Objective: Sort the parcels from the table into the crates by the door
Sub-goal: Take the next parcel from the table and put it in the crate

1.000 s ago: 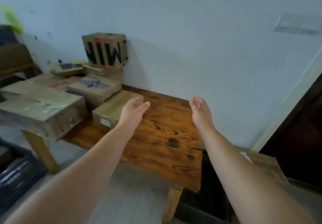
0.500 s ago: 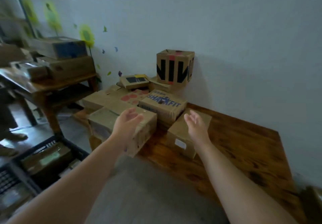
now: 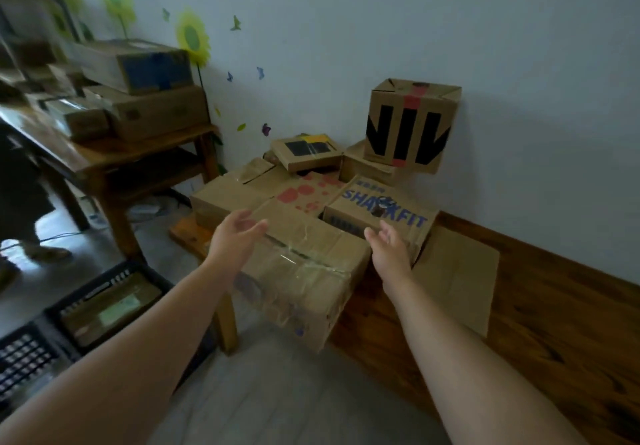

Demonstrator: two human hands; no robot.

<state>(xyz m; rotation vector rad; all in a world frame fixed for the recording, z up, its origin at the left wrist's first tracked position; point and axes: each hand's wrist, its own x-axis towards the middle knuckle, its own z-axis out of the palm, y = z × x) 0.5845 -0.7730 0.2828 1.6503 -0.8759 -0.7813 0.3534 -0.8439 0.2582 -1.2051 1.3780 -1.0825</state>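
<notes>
Our left hand (image 3: 239,236) and right hand (image 3: 389,250) both wide, fingers relaxed, gripping nothing. Between them: taped parcel (image 3: 304,271), overhanging surface (image 3: 554,323) edge. Just beyond our right hand: blue-lettered parcel (image 3: 381,207).

Eight parcels (image 3: 301,271) on the table (image 3: 554,323), two crates (image 3: 100,281).

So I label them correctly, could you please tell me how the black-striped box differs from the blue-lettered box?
The black-striped box is tall and cube-like; the blue-lettered box is flatter. The black-striped box perches atop another carton by the wall; the blue-lettered box sits lower, farther forward. Both are brown cardboard.
</notes>
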